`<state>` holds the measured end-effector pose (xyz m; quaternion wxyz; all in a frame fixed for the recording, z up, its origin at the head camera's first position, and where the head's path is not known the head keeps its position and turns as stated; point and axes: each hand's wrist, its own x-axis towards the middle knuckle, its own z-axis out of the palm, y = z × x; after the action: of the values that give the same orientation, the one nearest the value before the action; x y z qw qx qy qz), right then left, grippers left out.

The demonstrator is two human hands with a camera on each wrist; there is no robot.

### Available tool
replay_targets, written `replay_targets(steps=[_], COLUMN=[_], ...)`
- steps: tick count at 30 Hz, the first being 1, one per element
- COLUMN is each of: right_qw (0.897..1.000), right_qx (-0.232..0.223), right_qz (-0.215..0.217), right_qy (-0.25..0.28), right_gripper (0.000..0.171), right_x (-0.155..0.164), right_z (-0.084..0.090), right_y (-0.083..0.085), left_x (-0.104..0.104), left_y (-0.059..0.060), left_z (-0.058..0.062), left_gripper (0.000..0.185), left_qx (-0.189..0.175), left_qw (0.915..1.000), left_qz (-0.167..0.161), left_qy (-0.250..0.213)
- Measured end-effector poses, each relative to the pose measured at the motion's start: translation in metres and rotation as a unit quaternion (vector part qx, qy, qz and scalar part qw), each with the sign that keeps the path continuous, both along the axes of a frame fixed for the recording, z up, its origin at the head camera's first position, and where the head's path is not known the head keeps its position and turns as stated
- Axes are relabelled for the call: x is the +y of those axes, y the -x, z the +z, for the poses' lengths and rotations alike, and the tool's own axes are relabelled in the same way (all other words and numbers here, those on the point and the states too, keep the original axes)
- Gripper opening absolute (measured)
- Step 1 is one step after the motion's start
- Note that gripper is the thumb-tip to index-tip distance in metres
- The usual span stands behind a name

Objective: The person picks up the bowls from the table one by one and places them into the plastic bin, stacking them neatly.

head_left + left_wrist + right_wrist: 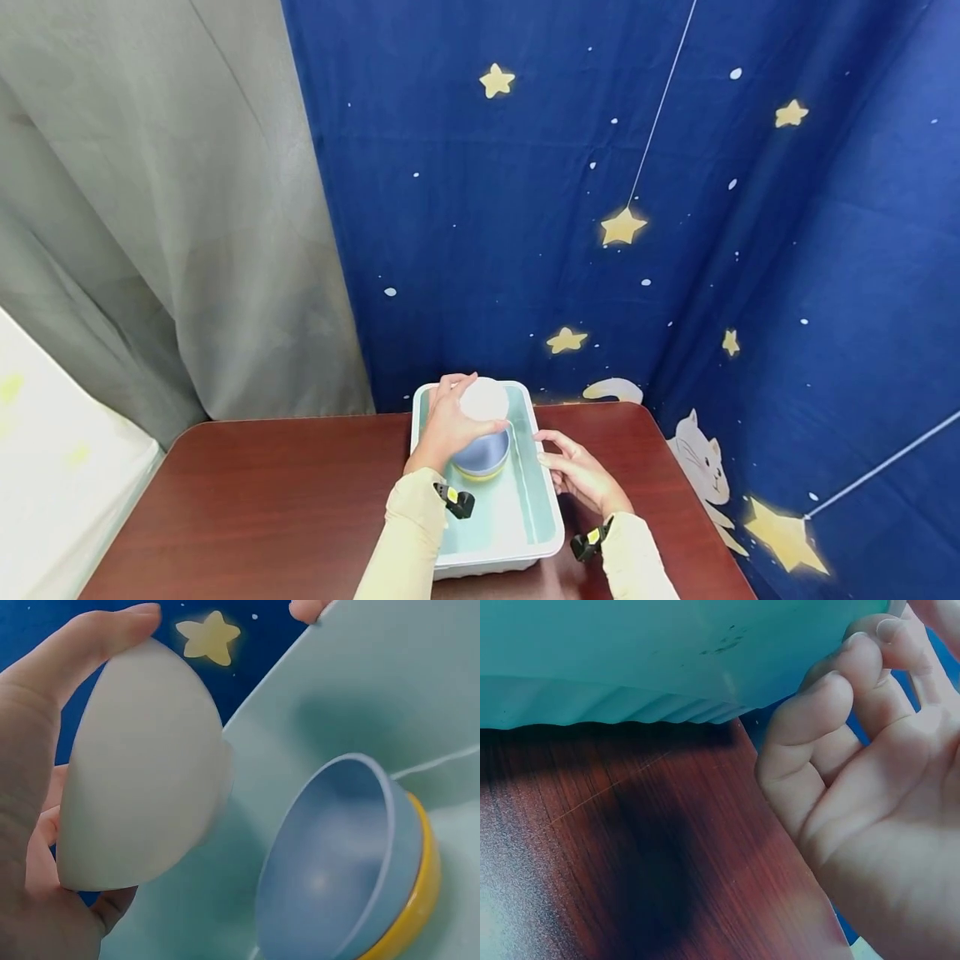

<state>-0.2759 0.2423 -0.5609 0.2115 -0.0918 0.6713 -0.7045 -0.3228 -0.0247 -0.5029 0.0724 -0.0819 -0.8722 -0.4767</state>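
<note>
At the far left hangs a grey curtain, and below it spreads the dark reddish wooden surface. Moving right, a pale green tray sits on the surface near its back edge, just in front of a blue backdrop with yellow stars.

The left hand is held over the far half of the tray, its fingers and thumb curled round a white bowl, grasping it by the rim and outer wall. In the left wrist view the white bowl is tilted with its rounded underside toward the camera, held clear of the tray floor. Just beside and below it a blue bowl is nested inside a yellow bowl, only the yellow rim and side showing; the pair stands on the tray floor, in the middle of the tray in the head view, and does not touch the white bowl.

Further right, the right hand rests at the tray's right-hand rim. In the right wrist view its fingers are bent against the tray's outer wall, the fingertips touching the rim; whether they truly clasp it I cannot tell. Both forearms wear cream sleeves, each with a small black device at the wrist.
</note>
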Motion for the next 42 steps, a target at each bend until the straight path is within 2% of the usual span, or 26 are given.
replay_targets(steps=[4, 9, 13, 22, 25, 36, 42], right_qw=[1.000, 1.000, 1.000, 1.000, 1.000, 1.000, 1.000], right_qx=[-0.006, -0.004, -0.011, -0.012, -0.013, -0.013, -0.014], right_qz=[0.000, 0.002, 0.000, -0.009, -0.005, 0.006, 0.008], right_qy=[0.001, 0.004, 0.002, 0.007, 0.012, 0.021, 0.027], right_gripper=[0.047, 0.048, 0.051, 0.049, 0.048, 0.051, 0.053], right_x=[0.000, -0.001, -0.002, -0.001, -0.002, -0.005, -0.004], right_z=[0.000, 0.001, 0.002, 0.005, 0.004, 0.001, 0.002], right_y=[-0.002, -0.003, -0.004, -0.004, -0.004, -0.004, -0.003], left_x=[0.001, 0.004, 0.008, 0.016, 0.015, 0.012, 0.014], left_y=[-0.001, 0.000, 0.001, 0.002, 0.003, 0.002, 0.001], left_z=[-0.004, -0.008, -0.011, -0.015, -0.017, -0.022, -0.021], left_gripper=[0.106, 0.105, 0.104, 0.102, 0.103, 0.101, 0.103], left_qx=[-0.014, 0.003, 0.020, 0.013, 0.016, 0.001, -0.029], left_qw=[0.9997, 0.9994, 0.9987, 0.9932, 0.9918, 0.9893, 0.9849], left_qz=[-0.017, -0.022, -0.011, 0.001, 0.013, 0.017, 0.013], left_qy=[0.005, 0.027, 0.045, 0.115, 0.126, 0.145, 0.170])
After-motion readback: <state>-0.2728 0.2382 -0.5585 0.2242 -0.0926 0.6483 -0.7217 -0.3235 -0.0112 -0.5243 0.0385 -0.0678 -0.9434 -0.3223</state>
